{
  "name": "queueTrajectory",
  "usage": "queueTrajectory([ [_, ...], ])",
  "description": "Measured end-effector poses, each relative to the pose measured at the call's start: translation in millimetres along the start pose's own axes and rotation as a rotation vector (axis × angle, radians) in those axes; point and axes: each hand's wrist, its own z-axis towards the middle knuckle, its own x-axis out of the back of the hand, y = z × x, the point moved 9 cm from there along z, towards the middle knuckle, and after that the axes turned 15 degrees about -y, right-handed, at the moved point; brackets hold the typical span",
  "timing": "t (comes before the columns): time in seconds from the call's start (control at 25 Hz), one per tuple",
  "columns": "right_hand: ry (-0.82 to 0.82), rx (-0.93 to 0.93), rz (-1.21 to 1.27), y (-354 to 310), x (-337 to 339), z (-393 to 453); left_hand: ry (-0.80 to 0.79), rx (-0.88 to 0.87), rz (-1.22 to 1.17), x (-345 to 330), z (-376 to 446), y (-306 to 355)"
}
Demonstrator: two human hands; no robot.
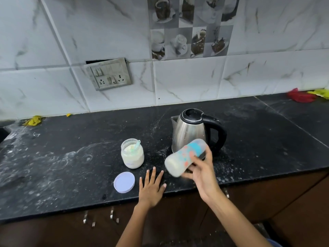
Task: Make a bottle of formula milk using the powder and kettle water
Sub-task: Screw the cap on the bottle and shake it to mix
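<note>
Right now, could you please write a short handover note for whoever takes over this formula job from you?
Right hand: gripping the baby bottle, tilted on its side above the counter, blurred as if mid-shake; milky liquid inside.
Left hand: empty, flat on the counter edge.
Powder jar: open, scoop inside, left of the kettle; its lid lies in front.
Done: powder and water seem to be in the bottle.
Left: finish mixing, stand the bottle up, re-lid the jar.

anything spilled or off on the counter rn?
Yes: white powder is dusted across the black counter, thickest around the kettle. The wall socket plate sits crooked with a gap above it. The powder jar is open, lid beside it.
</note>
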Motion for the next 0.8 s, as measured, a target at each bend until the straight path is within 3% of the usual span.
queueTrajectory([
  [0.08, -0.002, -0.038, -0.043, -1, -1, 3, -0.006, -0.007, 0.004, 1, -2, 1],
  [0.2, -0.206, -0.164, -0.253, 8, -20, -3, -0.018, 0.007, 0.074, -1, -2, -1],
  [0.36, 0.035, -0.031, -0.018, -4, 5, 2, 0.005, -0.015, -0.007, 1, -1, 1],
  [0.48, -0.146, -0.169, -0.236, 11, -10, -3, -0.013, 0.007, 0.052, -3, 0, -2],
  [0.64, 0.073, -0.017, -0.022, -5, 17, 1, 0.016, -0.009, 0.005, 1, -2, 1],
  [0.72, -0.030, -0.110, -0.186, 2, 8, 2, 0.000, 0.000, 0.027, 0, -3, 1],
  [0.8, -0.043, -0.103, -0.179, 3, 8, 1, 0.007, 0.000, 0.028, 1, -3, 0],
])
